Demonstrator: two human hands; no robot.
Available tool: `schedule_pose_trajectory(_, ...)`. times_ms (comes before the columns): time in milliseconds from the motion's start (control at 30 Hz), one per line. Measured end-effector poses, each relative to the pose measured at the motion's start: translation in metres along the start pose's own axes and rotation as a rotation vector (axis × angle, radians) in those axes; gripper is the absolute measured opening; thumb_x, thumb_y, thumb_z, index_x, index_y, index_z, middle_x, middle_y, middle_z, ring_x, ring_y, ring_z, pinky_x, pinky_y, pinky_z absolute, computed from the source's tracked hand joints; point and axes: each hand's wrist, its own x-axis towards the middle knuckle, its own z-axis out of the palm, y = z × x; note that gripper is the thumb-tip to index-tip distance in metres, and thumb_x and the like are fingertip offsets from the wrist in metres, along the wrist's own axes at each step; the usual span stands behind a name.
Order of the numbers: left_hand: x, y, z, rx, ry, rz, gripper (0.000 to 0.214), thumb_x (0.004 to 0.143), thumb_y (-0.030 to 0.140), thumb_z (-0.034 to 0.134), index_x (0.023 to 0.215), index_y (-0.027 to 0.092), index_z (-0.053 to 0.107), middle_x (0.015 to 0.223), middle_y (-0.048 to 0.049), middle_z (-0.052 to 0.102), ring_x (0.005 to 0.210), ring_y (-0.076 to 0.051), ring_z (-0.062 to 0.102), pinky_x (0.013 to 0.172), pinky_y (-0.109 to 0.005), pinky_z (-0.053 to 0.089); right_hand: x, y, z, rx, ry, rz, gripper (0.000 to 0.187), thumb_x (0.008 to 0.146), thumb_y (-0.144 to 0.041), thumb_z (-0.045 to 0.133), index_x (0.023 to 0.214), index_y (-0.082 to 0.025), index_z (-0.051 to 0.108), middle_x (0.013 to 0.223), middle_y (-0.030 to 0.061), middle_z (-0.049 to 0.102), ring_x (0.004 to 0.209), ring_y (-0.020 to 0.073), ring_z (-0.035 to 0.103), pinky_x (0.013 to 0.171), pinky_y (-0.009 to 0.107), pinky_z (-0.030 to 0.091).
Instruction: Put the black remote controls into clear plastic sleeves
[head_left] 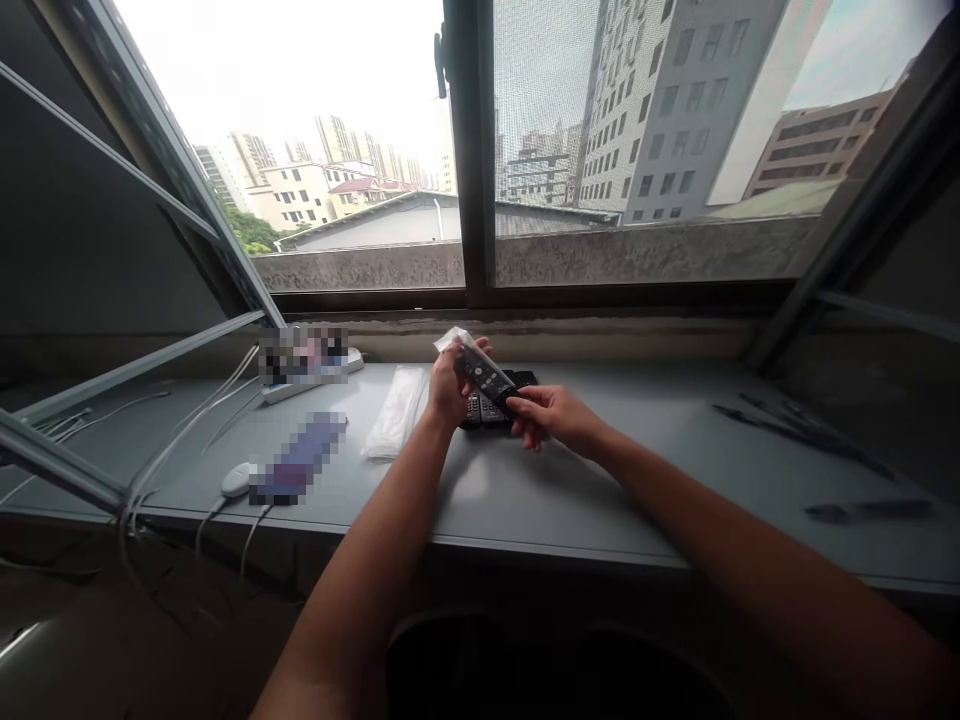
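A black remote control [484, 372], partly inside a clear plastic bag [453, 338], is held tilted above the grey table. My left hand [448, 385] grips its upper end with the bag, fingers wrapped round it. At the lower end, my right hand [551, 412] pinches the remote between thumb and fingers. Beneath and behind it lie several more black remotes [489, 408], partly covered by my hands. A stack of clear plastic bags [397, 412] rests on the table just left of my left hand.
On the left of the table [600, 500] are a white power strip [311, 378], a blurred blue item [300, 460], a round white charger [238, 480] and loose cables. Dark pen-like items [866, 511] lie at the right. Metal shelf frames flank both sides; a window stands behind.
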Motion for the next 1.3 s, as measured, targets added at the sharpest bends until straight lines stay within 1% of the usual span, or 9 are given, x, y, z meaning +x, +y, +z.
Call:
schedule_pose_trajectory(133, -0.001, -0.004, 0.003, -0.023, 0.016, 0.051, 0.041, 0.102, 0.053, 0.067, 0.126, 0.018, 0.067, 0.131, -0.0146, 0.079, 0.105, -0.026, 0.080, 0.056, -0.022, 0.049, 0.000, 0.001, 0.001, 0.016, -0.016, 0.018, 0.045, 0.090, -0.056, 0.089, 0.097, -0.016, 0.069, 0.075, 0.0073, 0.079, 0.052, 0.0166, 0.073, 0.041, 0.023, 0.056)
schedule_pose_trajectory(367, 0.000, -0.014, 0.004, 0.020, -0.042, 0.092, 0.045, 0.098, 0.055, 0.076, 0.125, 0.022, 0.059, 0.111, -0.0088, 0.079, 0.089, -0.021, 0.080, 0.043, -0.016, 0.032, 0.003, 0.005, 0.000, 0.061, -0.002, 0.027, 0.043, 0.091, -0.052, 0.089, 0.101, -0.016, 0.068, 0.075, 0.0086, 0.080, 0.056, 0.0188, 0.076, 0.045, 0.024, 0.060)
schedule_pose_trajectory(533, -0.005, -0.022, 0.005, 0.055, -0.218, 0.037, 0.052, 0.094, 0.052, 0.082, 0.130, 0.024, 0.058, 0.111, -0.0082, 0.078, 0.087, -0.022, 0.080, 0.042, -0.017, 0.033, 0.007, 0.012, 0.002, 0.106, 0.079, -0.004, 0.042, 0.093, -0.052, 0.088, 0.104, -0.017, 0.068, 0.073, 0.0074, 0.080, 0.056, 0.0197, 0.077, 0.046, 0.024, 0.062)
schedule_pose_trajectory(700, -0.007, -0.022, 0.006, 0.125, -0.323, -0.018, 0.052, 0.093, 0.052, 0.083, 0.128, 0.019, 0.065, 0.120, -0.0155, 0.080, 0.085, -0.022, 0.079, 0.042, -0.020, 0.036, 0.008, 0.012, 0.002, 0.118, 0.129, -0.060, 0.050, 0.093, -0.052, 0.088, 0.122, -0.019, 0.064, 0.072, 0.0036, 0.079, 0.054, 0.0196, 0.076, 0.047, 0.025, 0.063)
schedule_pose_trajectory(767, -0.004, -0.018, 0.005, 0.099, -0.280, -0.009, 0.051, 0.092, 0.052, 0.083, 0.126, 0.018, 0.065, 0.124, -0.0173, 0.079, 0.092, -0.025, 0.080, 0.042, -0.019, 0.034, 0.007, 0.010, 0.002, 0.105, 0.113, -0.064, 0.046, 0.094, -0.053, 0.086, 0.115, -0.018, 0.066, 0.071, 0.0039, 0.078, 0.053, 0.0186, 0.076, 0.045, 0.023, 0.061)
schedule_pose_trajectory(867, 0.002, -0.012, 0.002, -0.010, -0.097, 0.029, 0.050, 0.095, 0.052, 0.078, 0.129, 0.018, 0.063, 0.127, -0.0171, 0.079, 0.100, -0.027, 0.081, 0.045, -0.019, 0.039, 0.005, 0.007, 0.003, 0.074, 0.058, -0.027, 0.042, 0.095, -0.053, 0.085, 0.109, -0.017, 0.067, 0.072, 0.0050, 0.078, 0.054, 0.0182, 0.076, 0.045, 0.023, 0.060)
schedule_pose_trajectory(1033, 0.010, -0.007, -0.003, -0.098, 0.189, 0.101, 0.035, 0.108, 0.038, 0.064, 0.138, 0.023, 0.053, 0.114, -0.0095, 0.083, 0.081, -0.020, 0.080, 0.058, -0.021, 0.053, 0.001, 0.005, 0.005, 0.082, -0.041, 0.011, 0.042, 0.092, -0.045, 0.090, 0.113, -0.017, 0.068, 0.078, 0.0065, 0.080, 0.062, 0.0199, 0.079, 0.051, 0.026, 0.065)
schedule_pose_trajectory(1167, 0.011, -0.009, -0.002, -0.090, 0.219, 0.078, 0.022, 0.112, 0.033, 0.056, 0.131, 0.022, 0.054, 0.108, -0.0082, 0.082, 0.073, -0.017, 0.078, 0.060, -0.022, 0.055, -0.001, 0.003, 0.006, 0.115, -0.089, -0.004, 0.049, 0.087, -0.037, 0.094, 0.122, -0.017, 0.068, 0.092, 0.0099, 0.084, 0.078, 0.0242, 0.083, 0.062, 0.032, 0.070)
schedule_pose_trajectory(1300, 0.010, -0.012, 0.000, -0.061, 0.187, 0.055, 0.021, 0.113, 0.034, 0.055, 0.130, 0.022, 0.054, 0.111, -0.0090, 0.082, 0.075, -0.017, 0.078, 0.057, -0.021, 0.054, -0.001, 0.003, 0.007, 0.111, -0.051, -0.007, 0.044, 0.087, -0.034, 0.093, 0.120, -0.016, 0.069, 0.097, 0.0112, 0.084, 0.075, 0.0223, 0.083, 0.062, 0.031, 0.070)
